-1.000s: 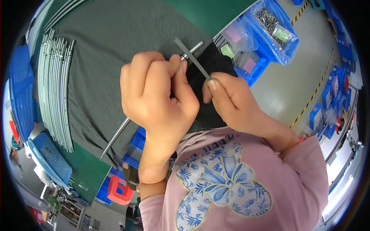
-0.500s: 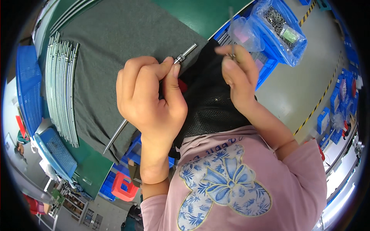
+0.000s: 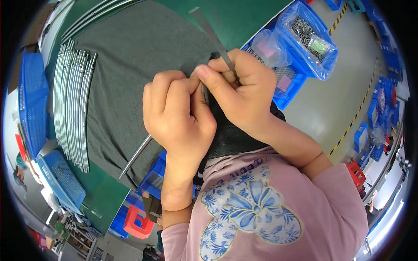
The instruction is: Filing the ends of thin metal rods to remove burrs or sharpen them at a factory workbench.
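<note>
A slim silvery metal rod (image 3: 135,157) slants through my left hand (image 3: 177,111), which is closed round it. Its lower end sticks out below that hand, while its upper end is hidden behind my fingers. My right hand (image 3: 246,93) is closed on a thin, flat grey metal strip (image 3: 208,31), which points up and to the left out of the fingers. The right thumb and index finger press together at the left hand's fingertips, over the rod's hidden end. Whether a small part sits between them cannot be seen.
Many similar rods (image 3: 72,108) lie side by side on a dark grey cloth (image 3: 126,52) over a green table (image 3: 244,19). To the right stands a blue bin (image 3: 328,65) of small metal parts in clear plastic. Blue baskets (image 3: 32,104) line the left, with a red stool (image 3: 138,222) below.
My right hand has moved left to meet my left hand at the rod's upper end, covering it. The strip now tilts left. My left hand still holds the rod.
</note>
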Motion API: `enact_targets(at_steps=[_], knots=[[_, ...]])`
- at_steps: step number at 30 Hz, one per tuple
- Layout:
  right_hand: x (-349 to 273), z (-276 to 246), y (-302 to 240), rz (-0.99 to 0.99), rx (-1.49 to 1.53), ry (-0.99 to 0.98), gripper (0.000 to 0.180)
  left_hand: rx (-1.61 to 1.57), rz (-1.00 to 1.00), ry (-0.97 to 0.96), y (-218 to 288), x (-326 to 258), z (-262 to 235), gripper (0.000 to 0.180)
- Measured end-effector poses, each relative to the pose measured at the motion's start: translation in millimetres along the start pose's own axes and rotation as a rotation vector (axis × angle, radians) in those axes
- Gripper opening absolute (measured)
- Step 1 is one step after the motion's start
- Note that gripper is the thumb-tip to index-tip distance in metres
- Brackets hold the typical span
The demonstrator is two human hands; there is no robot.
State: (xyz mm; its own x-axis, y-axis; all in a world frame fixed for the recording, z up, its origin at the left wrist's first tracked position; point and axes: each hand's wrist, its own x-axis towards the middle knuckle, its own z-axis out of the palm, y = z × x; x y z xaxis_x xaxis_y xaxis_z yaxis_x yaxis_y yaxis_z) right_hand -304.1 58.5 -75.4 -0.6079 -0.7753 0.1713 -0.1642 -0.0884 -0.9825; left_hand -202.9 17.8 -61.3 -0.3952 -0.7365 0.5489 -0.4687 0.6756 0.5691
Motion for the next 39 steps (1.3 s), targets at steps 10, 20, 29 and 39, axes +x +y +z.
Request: enact_targets(at_steps=[10, 20, 29, 39], knots=[[2, -17, 7, -0.121, -0.147, 0.181, 0.021, 0.039, 0.052, 0.018, -5, 0, 2, 0.013], [8, -39, 20, -0.031, -0.173, 0.153, 0.011, 0.039, -0.019, -0.076, 3, 4, -7, 0.016], [8, -43, 19, 0.317, 0.217, -0.062, 0.015, -0.160, -0.216, -0.269, 8, 11, -23, 0.018], [-6, -37, 9, 0.367, 0.661, -0.200, 0.011, -0.064, -0.007, -0.158, -2, 8, -15, 0.014]])
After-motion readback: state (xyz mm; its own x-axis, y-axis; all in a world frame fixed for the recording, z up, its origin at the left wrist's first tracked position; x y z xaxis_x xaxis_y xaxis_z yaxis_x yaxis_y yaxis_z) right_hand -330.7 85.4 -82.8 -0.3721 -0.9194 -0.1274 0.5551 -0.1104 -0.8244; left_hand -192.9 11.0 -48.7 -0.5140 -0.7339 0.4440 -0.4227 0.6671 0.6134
